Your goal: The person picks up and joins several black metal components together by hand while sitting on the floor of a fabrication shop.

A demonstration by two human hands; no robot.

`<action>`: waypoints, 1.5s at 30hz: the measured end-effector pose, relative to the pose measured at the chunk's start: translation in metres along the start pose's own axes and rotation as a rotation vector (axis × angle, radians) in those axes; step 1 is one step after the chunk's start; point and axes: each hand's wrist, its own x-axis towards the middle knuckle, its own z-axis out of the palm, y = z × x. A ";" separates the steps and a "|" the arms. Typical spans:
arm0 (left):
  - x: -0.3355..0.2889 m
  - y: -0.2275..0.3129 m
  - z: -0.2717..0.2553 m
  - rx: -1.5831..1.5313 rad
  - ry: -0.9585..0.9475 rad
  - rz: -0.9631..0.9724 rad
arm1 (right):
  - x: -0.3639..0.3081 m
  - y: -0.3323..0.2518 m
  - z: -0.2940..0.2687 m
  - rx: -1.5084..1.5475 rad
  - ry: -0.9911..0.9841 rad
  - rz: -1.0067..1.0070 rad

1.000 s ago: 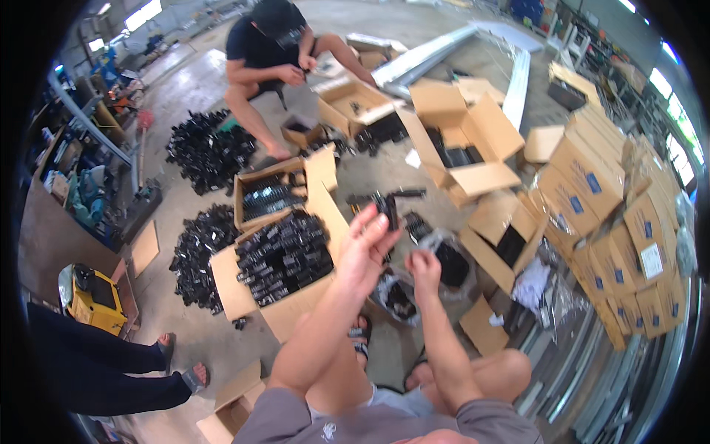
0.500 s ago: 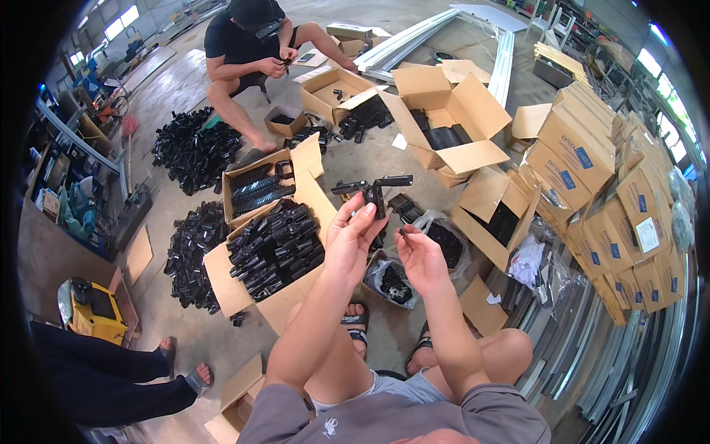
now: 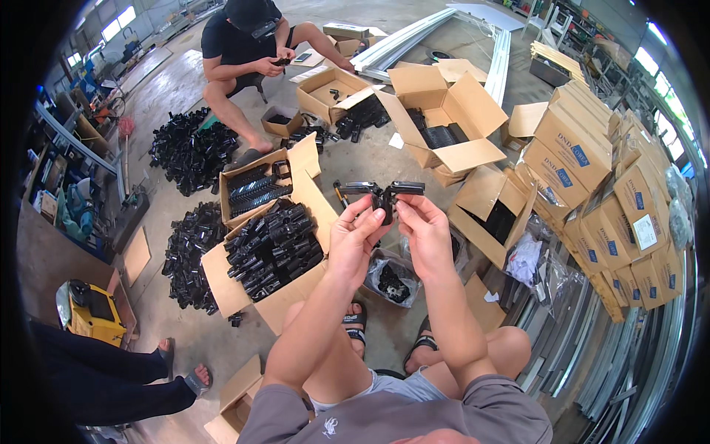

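One black T-shaped part [image 3: 382,201] was held up above the floor [image 3: 359,159], fingers of the left hand [image 3: 351,240] gripping it and those of the right hand [image 3: 424,233] closed on its right side.

I have the left hand [image 3: 351,248] and right hand [image 3: 421,231] meeting over the middle of the floor [image 3: 355,163], a fitting [image 3: 382,198] between them. Toward the near edge stands a small box [image 3: 381,294]. Left of it I see a filled carton [image 3: 224,285], a second carton [image 3: 304,155] just behind, and, further left, a near heap [image 3: 191,255] and a far heap [image 3: 194,152]. Stacked boxes [image 3: 566,159] line the right edge, with bars [image 3: 592,370] before them; a frame [image 3: 414,44] lies toward the far edge.
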 end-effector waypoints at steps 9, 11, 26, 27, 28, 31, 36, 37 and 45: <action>-0.001 -0.001 0.000 0.038 -0.021 0.017 | 0.005 0.009 -0.007 0.047 -0.033 0.043; -0.001 -0.001 0.001 0.040 -0.002 0.029 | 0.005 0.013 -0.003 0.041 0.031 0.000; -0.004 -0.005 0.004 0.096 0.036 0.022 | -0.004 0.046 0.014 -0.411 0.325 -0.520; -0.005 -0.006 0.003 0.098 0.040 0.028 | -0.005 0.049 0.013 -0.463 0.342 -0.550; -0.004 -0.005 0.003 0.096 0.041 0.037 | -0.004 0.051 0.012 -0.462 0.333 -0.554; -0.005 -0.008 0.003 0.120 0.044 0.028 | -0.006 0.052 0.010 -0.507 0.358 -0.567; -0.006 -0.007 0.005 0.179 0.081 0.040 | -0.004 0.047 0.014 -0.201 0.325 -0.373; -0.006 -0.009 0.005 0.176 0.069 0.054 | -0.005 0.045 0.014 -0.189 0.325 -0.347; -0.004 -0.013 0.002 0.199 0.062 0.084 | -0.007 0.045 0.006 -0.205 0.278 -0.348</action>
